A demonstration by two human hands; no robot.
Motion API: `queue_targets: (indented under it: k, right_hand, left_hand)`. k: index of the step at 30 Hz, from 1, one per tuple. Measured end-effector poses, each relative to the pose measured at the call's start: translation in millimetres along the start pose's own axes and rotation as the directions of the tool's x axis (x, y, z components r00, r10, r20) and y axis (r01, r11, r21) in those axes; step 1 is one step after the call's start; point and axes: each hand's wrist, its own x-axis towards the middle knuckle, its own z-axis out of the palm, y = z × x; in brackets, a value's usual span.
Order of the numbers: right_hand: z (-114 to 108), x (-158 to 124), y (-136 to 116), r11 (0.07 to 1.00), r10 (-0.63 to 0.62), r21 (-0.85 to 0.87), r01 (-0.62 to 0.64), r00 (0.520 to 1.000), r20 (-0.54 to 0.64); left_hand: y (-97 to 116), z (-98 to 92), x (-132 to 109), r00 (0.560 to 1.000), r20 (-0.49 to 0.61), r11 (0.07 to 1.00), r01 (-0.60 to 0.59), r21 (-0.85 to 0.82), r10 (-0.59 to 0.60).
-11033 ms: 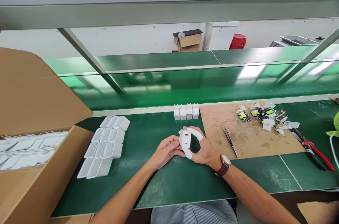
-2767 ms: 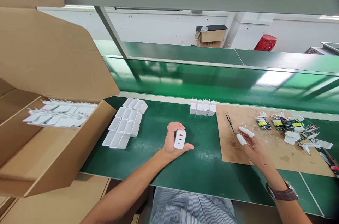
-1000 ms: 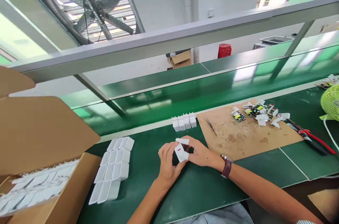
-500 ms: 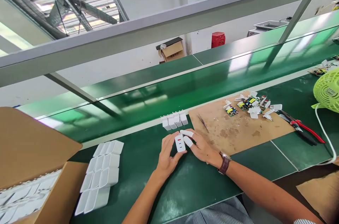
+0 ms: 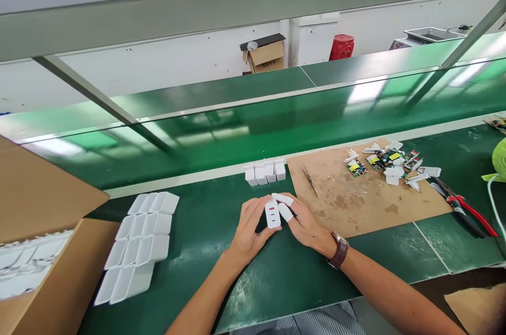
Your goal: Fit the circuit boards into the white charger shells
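Observation:
A white charger (image 5: 272,213) with a red port and a dark port on its face sits between both my hands above the green mat (image 5: 221,208). My left hand (image 5: 247,229) curls round its left side. My right hand (image 5: 302,221), with white finger cots on thumb and forefinger, pinches its right side. A watch is on my right wrist. A row of several white chargers (image 5: 264,171) stands just behind my hands at the mat's far edge.
Rows of empty white shells (image 5: 138,242) lie on the left, beside an open cardboard box (image 5: 37,250) holding more. A brown board (image 5: 363,198) on the right carries tweezers (image 5: 309,180) and circuit boards with plug parts (image 5: 389,163). Red-handled pliers (image 5: 464,211) lie far right.
The view has tilted down and levelled. Both hands still grip the charger and have barely moved; 2.8 s ago my left hand alone held it.

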Motion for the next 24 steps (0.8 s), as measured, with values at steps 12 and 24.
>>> queue_targets:
  k: [12,24]
  right_hand:
    - [-1,2,2,0.999,0.032,-0.016,-0.031,0.999,0.012]
    - [-3,-2,-15,0.887,-0.261,-0.401,0.230,0.965,-0.024]
  left_hand:
    - [1,0.2,-4,0.992,0.033,0.991,0.124,-0.042,-0.123]
    - [-4,-3.8,-15,0.824,0.187,0.776,0.567,-0.276,-0.535]
